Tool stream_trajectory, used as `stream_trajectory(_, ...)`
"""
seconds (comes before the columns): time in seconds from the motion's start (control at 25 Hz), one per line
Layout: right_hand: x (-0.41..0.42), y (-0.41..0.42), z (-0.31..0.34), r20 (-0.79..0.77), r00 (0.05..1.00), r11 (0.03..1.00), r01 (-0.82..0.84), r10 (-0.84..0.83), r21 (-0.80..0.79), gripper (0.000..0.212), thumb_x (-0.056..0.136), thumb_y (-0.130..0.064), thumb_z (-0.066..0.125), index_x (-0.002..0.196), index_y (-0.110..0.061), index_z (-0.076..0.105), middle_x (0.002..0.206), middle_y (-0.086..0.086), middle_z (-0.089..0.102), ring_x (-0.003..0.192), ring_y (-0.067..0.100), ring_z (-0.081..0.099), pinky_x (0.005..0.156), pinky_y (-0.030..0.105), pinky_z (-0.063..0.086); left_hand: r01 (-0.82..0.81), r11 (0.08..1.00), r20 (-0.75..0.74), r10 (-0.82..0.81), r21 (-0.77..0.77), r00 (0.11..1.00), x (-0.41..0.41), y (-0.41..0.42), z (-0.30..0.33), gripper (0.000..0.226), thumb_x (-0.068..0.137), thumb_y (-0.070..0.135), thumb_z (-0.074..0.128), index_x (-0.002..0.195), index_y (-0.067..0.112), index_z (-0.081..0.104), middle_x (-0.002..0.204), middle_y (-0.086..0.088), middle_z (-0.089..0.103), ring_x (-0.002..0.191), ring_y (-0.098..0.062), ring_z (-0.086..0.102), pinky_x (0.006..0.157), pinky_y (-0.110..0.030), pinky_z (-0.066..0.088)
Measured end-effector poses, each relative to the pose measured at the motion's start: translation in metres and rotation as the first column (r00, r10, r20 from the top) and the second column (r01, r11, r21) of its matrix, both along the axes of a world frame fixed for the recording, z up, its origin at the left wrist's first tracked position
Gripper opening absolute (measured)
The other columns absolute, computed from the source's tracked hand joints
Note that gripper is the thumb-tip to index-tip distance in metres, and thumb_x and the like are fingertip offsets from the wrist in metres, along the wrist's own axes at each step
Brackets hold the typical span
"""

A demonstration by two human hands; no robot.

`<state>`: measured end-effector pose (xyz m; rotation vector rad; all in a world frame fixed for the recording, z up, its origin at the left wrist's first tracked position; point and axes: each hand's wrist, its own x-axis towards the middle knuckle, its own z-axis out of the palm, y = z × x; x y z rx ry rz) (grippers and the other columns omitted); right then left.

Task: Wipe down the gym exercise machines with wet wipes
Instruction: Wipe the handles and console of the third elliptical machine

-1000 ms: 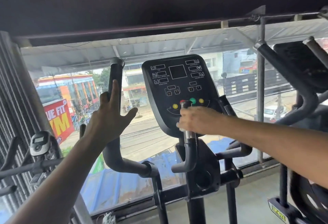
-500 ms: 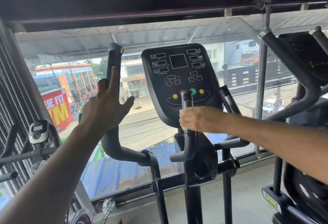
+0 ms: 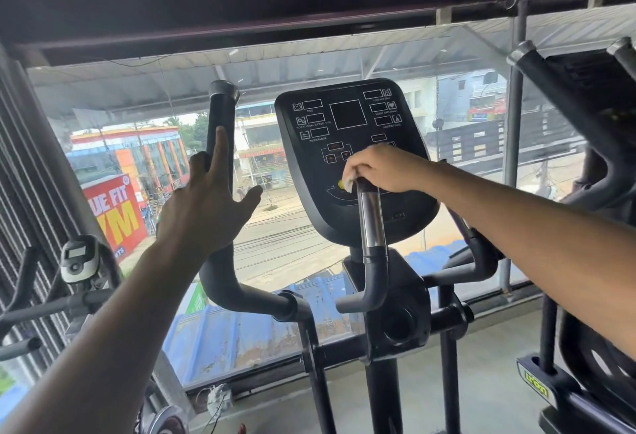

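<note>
A black elliptical machine stands before me with its console (image 3: 347, 117) in the middle. My right hand (image 3: 382, 168) grips a white wet wipe (image 3: 348, 184) around the top of the inner handle (image 3: 371, 223), just above its chrome sensor sleeve. My left hand (image 3: 206, 203) rests with straight fingers against the tall left moving handle (image 3: 220, 106), thumb spread to the right. Part of the console's lower buttons is hidden behind my right hand.
Another dark machine (image 3: 592, 123) crowds the right edge. An exercise bike with a small grey display (image 3: 80, 258) and handlebars stands at the left. A large window (image 3: 275, 261) lies straight ahead, with concrete floor (image 3: 481, 382) below it.
My right hand has slid up the inner handle with the wipe, from the chrome sleeve to its top end. The left hand stays against the left handle. The view has tilted slightly.
</note>
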<state>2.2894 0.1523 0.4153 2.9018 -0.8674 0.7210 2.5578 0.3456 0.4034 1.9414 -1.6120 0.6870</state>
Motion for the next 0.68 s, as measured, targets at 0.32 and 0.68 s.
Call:
stream_trajectory(0.32,-0.017,-0.008,0.048,-0.24,0.961,0.98,0.164,-0.134,0.112,0.017,0.093,-0.011,0.069,0.098,-0.024,0.078,0.065,-0.027,0.068,0.059,-0.012,0.059,0.064,0.014,0.043,0.02,1.0,-0.034,-0.021,-0.023,0.999,0.002,-0.004,-0.002,0.098,0.098,0.065,0.051,0.164,0.034,-0.014,0.153,-0.015,0.036,0.098,-0.049,0.066,0.073,-0.053,0.061)
stream_trajectory(0.68,0.01,-0.015,0.048,-0.271,0.955,0.974,0.167,-0.121,0.155,0.015,0.093,-0.022,0.071,0.102,-0.03,0.08,0.078,-0.015,0.073,0.069,0.005,0.061,0.067,0.022,0.045,0.017,0.999,-0.082,-0.02,-0.029,0.996,0.006,-0.006,-0.002,0.095,0.097,0.067,0.048,0.163,0.04,-0.015,0.153,-0.01,0.034,0.099,-0.05,0.065,0.077,-0.055,0.059)
